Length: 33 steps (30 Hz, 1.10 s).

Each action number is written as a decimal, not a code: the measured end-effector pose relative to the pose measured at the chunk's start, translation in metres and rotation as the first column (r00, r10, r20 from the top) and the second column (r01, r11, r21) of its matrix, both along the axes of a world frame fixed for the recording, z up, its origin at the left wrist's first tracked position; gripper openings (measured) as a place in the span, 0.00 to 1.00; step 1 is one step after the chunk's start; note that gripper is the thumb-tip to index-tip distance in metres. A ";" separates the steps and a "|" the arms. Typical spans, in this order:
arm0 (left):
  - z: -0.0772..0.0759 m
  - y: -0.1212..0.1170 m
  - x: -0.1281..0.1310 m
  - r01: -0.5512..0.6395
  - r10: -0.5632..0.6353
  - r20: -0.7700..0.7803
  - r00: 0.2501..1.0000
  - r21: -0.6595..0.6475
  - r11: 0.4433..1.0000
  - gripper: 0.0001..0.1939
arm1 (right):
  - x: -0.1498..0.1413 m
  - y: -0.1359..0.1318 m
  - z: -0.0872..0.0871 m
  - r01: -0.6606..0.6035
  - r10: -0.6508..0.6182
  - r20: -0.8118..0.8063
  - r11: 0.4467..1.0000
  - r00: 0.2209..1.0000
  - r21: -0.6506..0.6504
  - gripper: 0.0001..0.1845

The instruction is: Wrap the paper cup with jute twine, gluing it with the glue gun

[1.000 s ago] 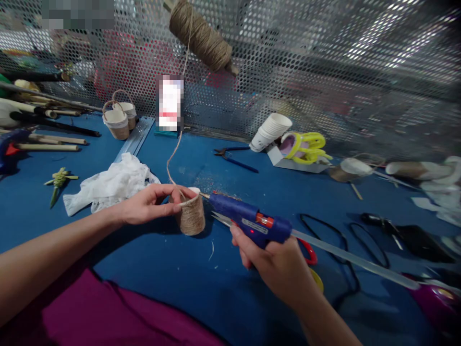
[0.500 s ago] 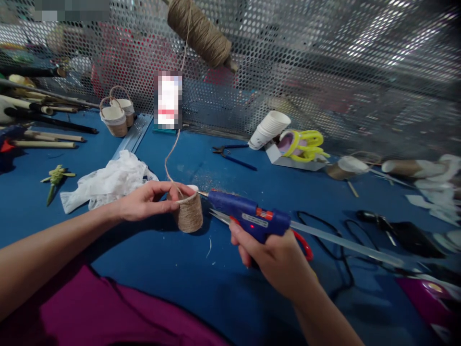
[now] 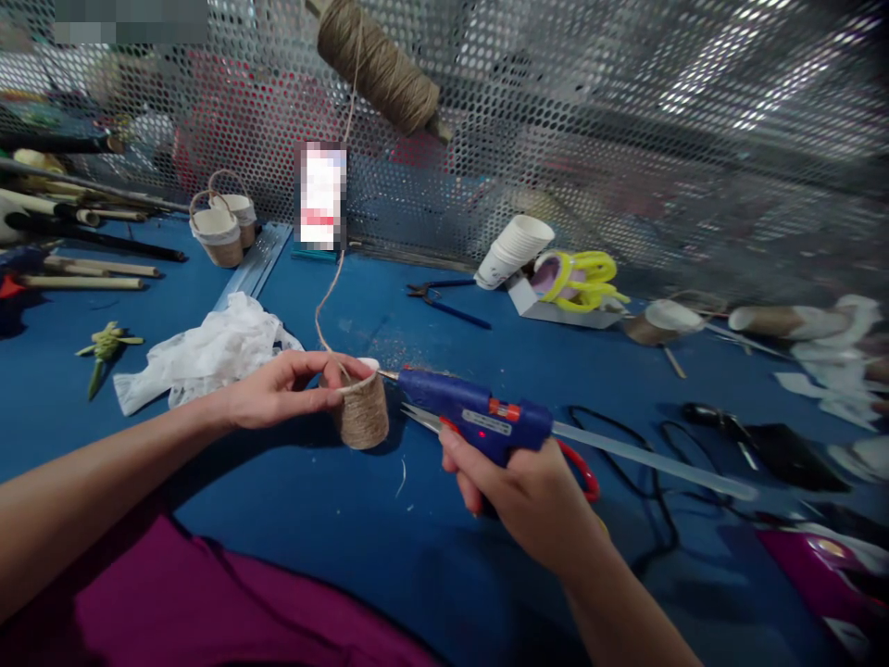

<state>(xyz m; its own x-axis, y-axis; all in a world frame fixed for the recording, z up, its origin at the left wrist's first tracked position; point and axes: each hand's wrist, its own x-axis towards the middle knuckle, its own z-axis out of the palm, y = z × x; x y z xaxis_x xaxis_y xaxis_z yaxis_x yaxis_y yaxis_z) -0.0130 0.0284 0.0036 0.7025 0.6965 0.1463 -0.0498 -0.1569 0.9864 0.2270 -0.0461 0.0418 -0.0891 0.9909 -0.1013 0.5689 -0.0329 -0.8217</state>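
My left hand [image 3: 295, 389] pinches the rim of a small cup wrapped in twine [image 3: 364, 417], which stands slightly tilted over the blue table. A strand of twine [image 3: 319, 320] runs from the cup up to a large spool [image 3: 379, 67]. With my right hand [image 3: 518, 491] I grip a blue glue gun [image 3: 444, 398], a clear glue stick [image 3: 653, 460] poking out of its back. Its nozzle touches or nearly touches the cup's rim on the right. Scissors with red handles [image 3: 582, 471] lie under the gun, partly hidden by my right hand.
White lace cloth [image 3: 215, 347] lies left of the cup, with two small handled baskets [image 3: 220, 236] behind. Further back are pliers [image 3: 451, 304], stacked paper cups [image 3: 515, 250] and a box with yellow scissors [image 3: 576, 287]. A black cord [image 3: 667, 519] and purple iron [image 3: 812, 574] sit right.
The whole view has shifted a little to the left. My hands, the cup and the glue gun keep nearly the same positions relative to each other.
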 end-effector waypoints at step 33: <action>0.000 -0.001 0.000 -0.019 0.019 -0.002 1.000 -0.038 0.999 0.08 | -0.004 -0.009 -0.004 -0.024 0.024 -0.003 0.997 1.000 0.074 0.16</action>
